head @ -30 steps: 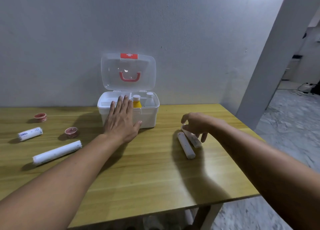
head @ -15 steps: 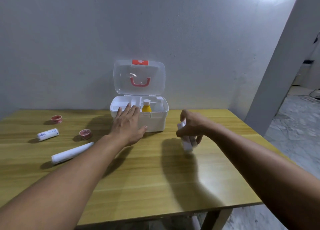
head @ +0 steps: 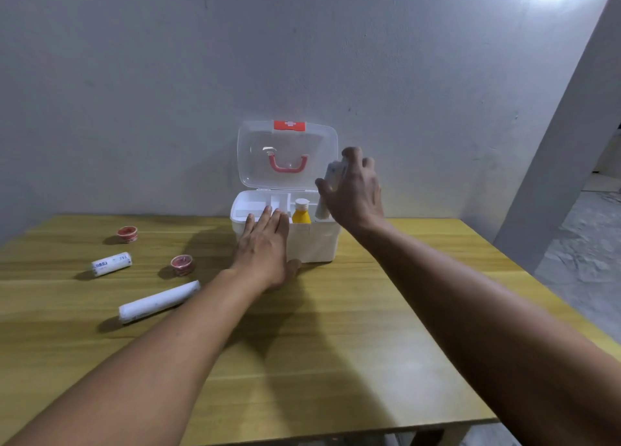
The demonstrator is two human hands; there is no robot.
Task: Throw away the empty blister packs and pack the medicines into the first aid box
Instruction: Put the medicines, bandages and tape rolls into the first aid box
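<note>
Moved: right hand point(head: 353, 190) has risen from the counter point(head: 336, 361) with white rolls point(head: 331, 190), now gripped over the first aid box point(head: 312, 244), right end. Left hand point(head: 265, 247) flat, empty, bracing box front. Advice: lower rolls clear of yellow bottle point(head: 301, 212). Left on counter: two rolls point(head: 158, 301), two red tape reels point(head: 181, 264).

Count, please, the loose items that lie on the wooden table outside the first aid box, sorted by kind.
White rolled bandages: 2 (long plain roll, short printed roll)
Small round red tape rolls: 2 (far one, near one)
Total: 4

Not counted: the white rolls held in the right hand above the white plastic first aid box.
</note>
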